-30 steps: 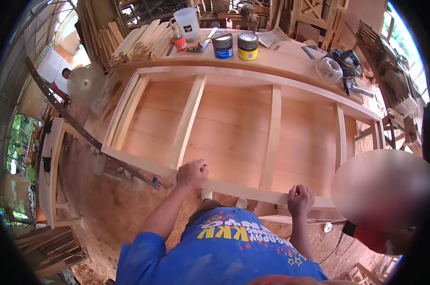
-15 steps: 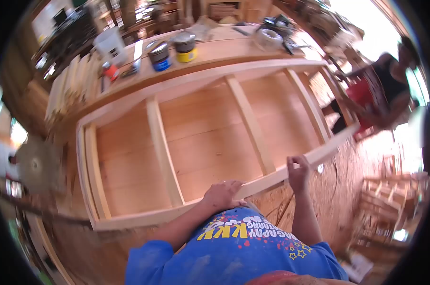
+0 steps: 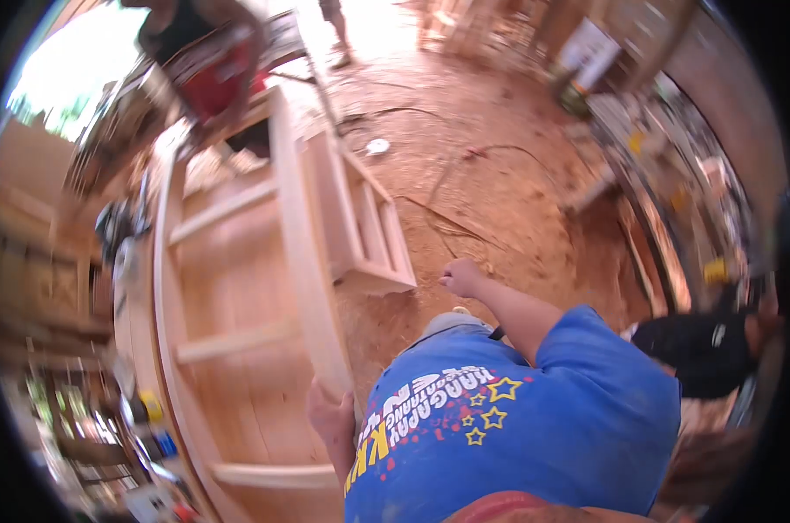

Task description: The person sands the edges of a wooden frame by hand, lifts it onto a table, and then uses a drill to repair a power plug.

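A long wooden frame [image 3: 306, 253] with cross slats and a panel inside it extends away on my left. My left hand [image 3: 330, 413] is closed over the near rail of this frame, its thumb on the side towards me. Out over the dirt floor, apart from the frame, is my right hand [image 3: 466, 277]. Its fingers are curled together, and whatever they may hold is too small or hidden to make out. Just beyond that hand, a smaller slatted wooden piece [image 3: 373, 277] stands on the ground beside the frame.
A person in a red and black top [image 3: 212, 70] is at the frame's far end. A cable [image 3: 447, 213] lies across the dirt floor [image 3: 517, 209]. Stacked timber [image 3: 657, 253] lines the right side, near a dark cloth-like shape [image 3: 696, 353]. Cans [image 3: 155, 423] stand left of the frame.
My view has swung to the right, so the frame now runs lengthwise on my left. My right hand has left the rail and is over the floor; my left hand remains on it.
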